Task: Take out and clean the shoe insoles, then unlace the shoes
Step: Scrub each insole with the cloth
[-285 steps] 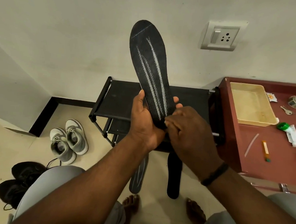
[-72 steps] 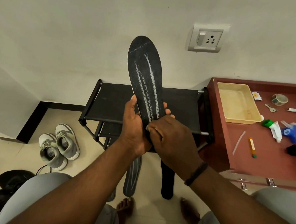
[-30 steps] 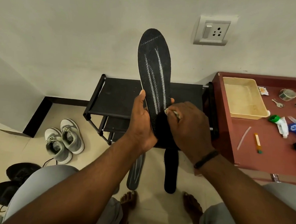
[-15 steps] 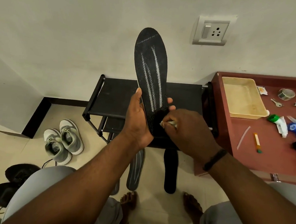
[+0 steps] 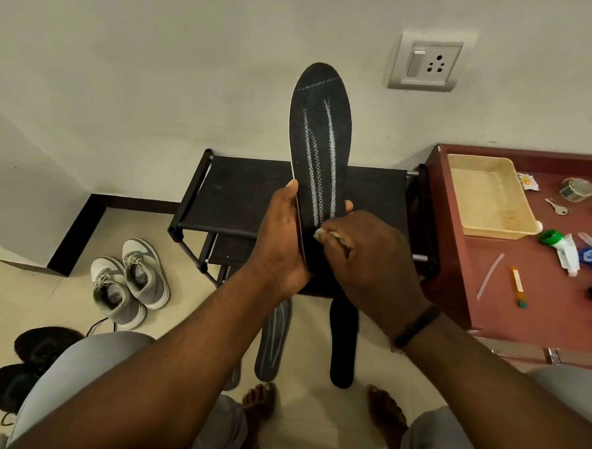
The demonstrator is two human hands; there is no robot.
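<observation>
The black stitched foam insole (image 5: 320, 150) is gripped upright by the left hand (image 5: 282, 237); a small pale wad (image 5: 331, 234) is pinched against it by the right hand (image 5: 371, 259).

No legible txt anywhere. Red table (image 5: 522, 325) as ref: blue-and-white tube (image 5: 591, 255) near its right edge has a round mark, too blurred to read; small packet (image 5: 527, 181) just right of the beige tray (image 5: 488, 196) shows orange print, unreadable. Wall socket (image 5: 426, 64) above table's left end: no markings readable.
</observation>
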